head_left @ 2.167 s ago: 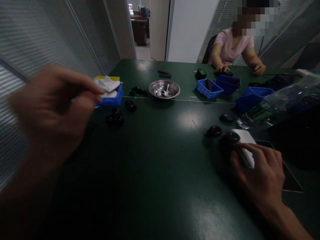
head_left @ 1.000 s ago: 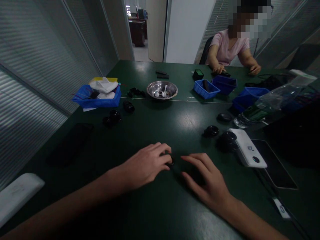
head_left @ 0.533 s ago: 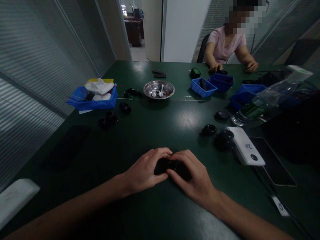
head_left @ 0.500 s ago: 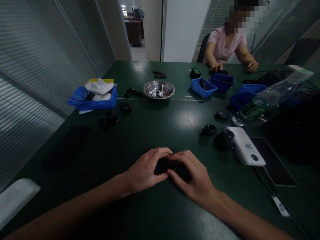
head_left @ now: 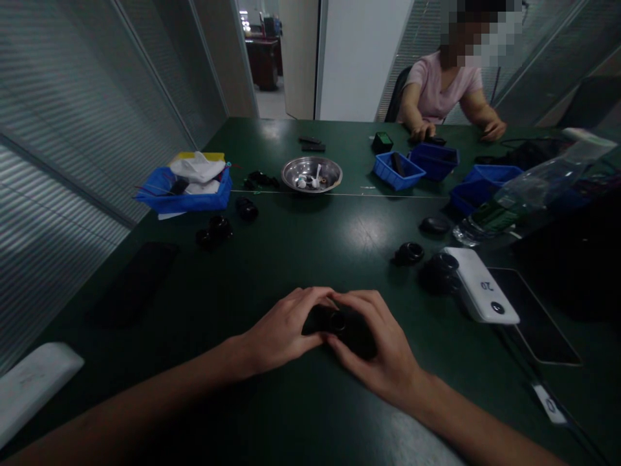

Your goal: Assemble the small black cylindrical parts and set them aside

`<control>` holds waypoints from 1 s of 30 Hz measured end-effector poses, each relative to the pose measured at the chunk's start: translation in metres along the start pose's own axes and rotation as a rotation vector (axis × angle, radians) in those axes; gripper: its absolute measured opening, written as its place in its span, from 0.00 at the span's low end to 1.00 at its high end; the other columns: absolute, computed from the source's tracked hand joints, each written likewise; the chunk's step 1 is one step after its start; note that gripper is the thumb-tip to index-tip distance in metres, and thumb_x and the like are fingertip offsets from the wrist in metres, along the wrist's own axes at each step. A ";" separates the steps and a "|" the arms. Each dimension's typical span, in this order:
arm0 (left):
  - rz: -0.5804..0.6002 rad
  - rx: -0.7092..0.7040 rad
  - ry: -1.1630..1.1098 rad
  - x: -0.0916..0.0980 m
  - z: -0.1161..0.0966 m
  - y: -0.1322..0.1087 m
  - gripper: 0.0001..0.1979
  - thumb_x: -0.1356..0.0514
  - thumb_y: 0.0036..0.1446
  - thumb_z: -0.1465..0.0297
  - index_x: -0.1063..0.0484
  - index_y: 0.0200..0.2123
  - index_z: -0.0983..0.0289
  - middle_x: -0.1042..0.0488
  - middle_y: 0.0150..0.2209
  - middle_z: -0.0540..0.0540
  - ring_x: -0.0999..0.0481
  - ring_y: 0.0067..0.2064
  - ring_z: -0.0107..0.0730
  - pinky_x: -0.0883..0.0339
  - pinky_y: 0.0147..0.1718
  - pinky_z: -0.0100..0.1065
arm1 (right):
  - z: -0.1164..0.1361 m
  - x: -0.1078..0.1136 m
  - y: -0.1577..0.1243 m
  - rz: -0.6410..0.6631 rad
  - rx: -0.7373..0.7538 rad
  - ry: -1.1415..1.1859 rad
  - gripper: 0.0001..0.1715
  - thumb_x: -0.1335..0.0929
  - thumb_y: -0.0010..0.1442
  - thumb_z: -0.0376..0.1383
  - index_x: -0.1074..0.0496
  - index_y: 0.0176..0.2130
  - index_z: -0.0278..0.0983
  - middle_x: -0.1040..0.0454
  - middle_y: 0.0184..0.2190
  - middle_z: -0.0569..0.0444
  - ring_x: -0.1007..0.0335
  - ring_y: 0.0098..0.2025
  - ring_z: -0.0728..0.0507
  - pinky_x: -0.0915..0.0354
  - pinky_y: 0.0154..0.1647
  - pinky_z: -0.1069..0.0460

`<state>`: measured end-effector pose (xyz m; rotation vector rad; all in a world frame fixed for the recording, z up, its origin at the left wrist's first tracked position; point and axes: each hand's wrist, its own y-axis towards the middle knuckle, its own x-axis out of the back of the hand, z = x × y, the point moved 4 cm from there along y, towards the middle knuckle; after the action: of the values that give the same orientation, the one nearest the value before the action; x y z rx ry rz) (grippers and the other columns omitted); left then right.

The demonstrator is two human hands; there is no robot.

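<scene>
A small black part [head_left: 334, 321] with a round ring on top lies on the dark green table [head_left: 310, 239] just in front of me. My left hand [head_left: 284, 327] curls around its left side, fingertips on its top. On the other side my right hand [head_left: 381, 346] wraps over it, fingers bent and pressed against it. The two hands meet above the part and hide most of it.
A white device [head_left: 480, 291] and black round parts [head_left: 439, 272] lie to the right, beside a dark phone [head_left: 533, 310] and a plastic bottle [head_left: 524, 194]. Blue bins [head_left: 182, 194], a steel bowl [head_left: 312, 173] and more black parts [head_left: 213, 231] sit farther back. A person in pink [head_left: 446, 84] works at the far end.
Both hands came in from the sides, the right leaving the white device, and closed together on the small black part. Over the last half second they have barely moved.
</scene>
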<state>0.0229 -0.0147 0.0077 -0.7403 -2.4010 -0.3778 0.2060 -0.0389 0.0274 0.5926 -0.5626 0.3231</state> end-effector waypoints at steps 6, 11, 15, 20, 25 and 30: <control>-0.005 0.006 -0.034 0.001 0.001 0.001 0.27 0.29 0.60 0.70 0.34 0.59 0.58 0.23 0.55 0.55 0.24 0.57 0.42 0.31 0.59 0.46 | -0.001 -0.001 -0.002 0.059 0.011 0.054 0.37 0.34 0.63 0.28 0.43 0.68 0.42 0.29 0.57 0.44 0.30 0.56 0.36 0.27 0.55 0.39; -0.002 0.005 -0.075 0.000 0.002 0.002 0.28 0.29 0.60 0.69 0.35 0.60 0.57 0.23 0.55 0.55 0.24 0.58 0.42 0.31 0.60 0.46 | -0.002 -0.002 -0.001 0.062 0.004 0.063 0.40 0.32 0.61 0.28 0.45 0.69 0.42 0.32 0.60 0.43 0.32 0.58 0.35 0.29 0.58 0.38; -0.008 0.025 -0.103 -0.001 0.004 0.001 0.31 0.29 0.59 0.72 0.36 0.62 0.57 0.24 0.57 0.56 0.24 0.58 0.43 0.31 0.60 0.48 | -0.005 -0.006 -0.001 0.086 -0.021 0.064 0.42 0.33 0.62 0.27 0.48 0.71 0.42 0.33 0.61 0.42 0.32 0.60 0.36 0.29 0.60 0.38; -0.022 0.024 -0.121 -0.001 0.008 0.001 0.34 0.28 0.59 0.70 0.38 0.64 0.57 0.23 0.55 0.56 0.23 0.58 0.43 0.30 0.60 0.49 | -0.004 -0.005 -0.001 0.103 0.011 0.114 0.45 0.35 0.59 0.25 0.48 0.71 0.40 0.34 0.62 0.42 0.33 0.61 0.35 0.30 0.61 0.36; -0.016 0.028 -0.091 -0.003 0.009 0.000 0.33 0.29 0.60 0.69 0.38 0.64 0.57 0.24 0.56 0.57 0.24 0.58 0.44 0.30 0.60 0.48 | -0.004 -0.005 0.000 0.101 -0.008 0.099 0.42 0.34 0.62 0.27 0.47 0.71 0.41 0.33 0.62 0.42 0.32 0.60 0.36 0.29 0.60 0.39; -0.026 0.017 -0.079 -0.003 0.011 0.000 0.33 0.28 0.60 0.66 0.37 0.64 0.57 0.24 0.56 0.57 0.23 0.57 0.44 0.29 0.59 0.48 | -0.003 -0.005 -0.001 0.122 0.019 0.129 0.45 0.35 0.59 0.24 0.49 0.71 0.40 0.32 0.61 0.42 0.31 0.59 0.36 0.29 0.60 0.39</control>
<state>0.0199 -0.0116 -0.0031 -0.7298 -2.4866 -0.3441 0.2035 -0.0383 0.0226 0.5525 -0.4730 0.4789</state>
